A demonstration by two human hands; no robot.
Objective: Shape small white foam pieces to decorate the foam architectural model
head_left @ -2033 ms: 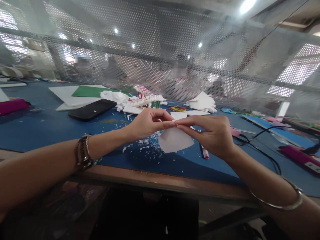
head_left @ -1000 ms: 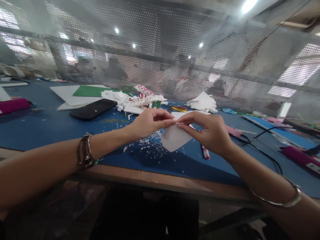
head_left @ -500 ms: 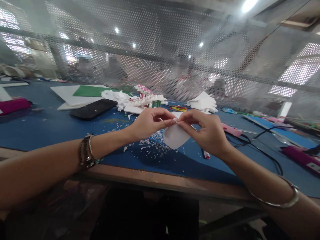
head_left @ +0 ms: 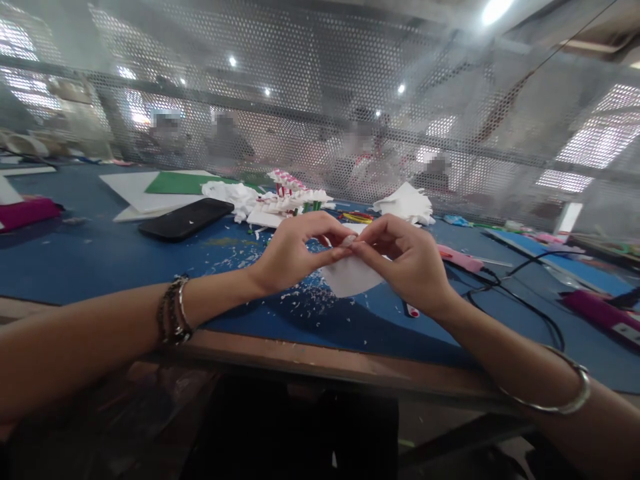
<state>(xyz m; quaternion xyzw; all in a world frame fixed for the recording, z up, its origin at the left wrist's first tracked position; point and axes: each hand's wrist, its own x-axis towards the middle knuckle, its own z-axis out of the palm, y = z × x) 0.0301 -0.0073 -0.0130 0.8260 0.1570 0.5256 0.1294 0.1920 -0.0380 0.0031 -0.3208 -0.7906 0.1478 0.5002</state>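
Note:
Between the fingertips of both hands is a thin white sheet piece (head_left: 351, 279), pinched at its top edge and hanging down; whether it is paper or foam I cannot tell. My left hand (head_left: 300, 252) grips it with thumb and forefinger from the left. My right hand (head_left: 407, 260) pinches the same gathered spot from the right. Small white scraps (head_left: 313, 303) lie scattered on the blue tabletop (head_left: 165, 267) beneath. A white marker-like stick with a red end (head_left: 413, 311) lies below my right hand, partly hidden.
A black phone (head_left: 186, 219) lies at left, by white and green sheets (head_left: 175, 183). White cut pieces (head_left: 293, 200) and a white stack (head_left: 406, 203) stand behind my hands. A pink corded tool (head_left: 461, 259) is at right, its black cable looping. A perforated metal screen (head_left: 300, 87) rises behind.
The hanging white piece has tilted and shows less of its face. My fingers have shifted slightly at the pinched top, and my left hand sits a little lower.

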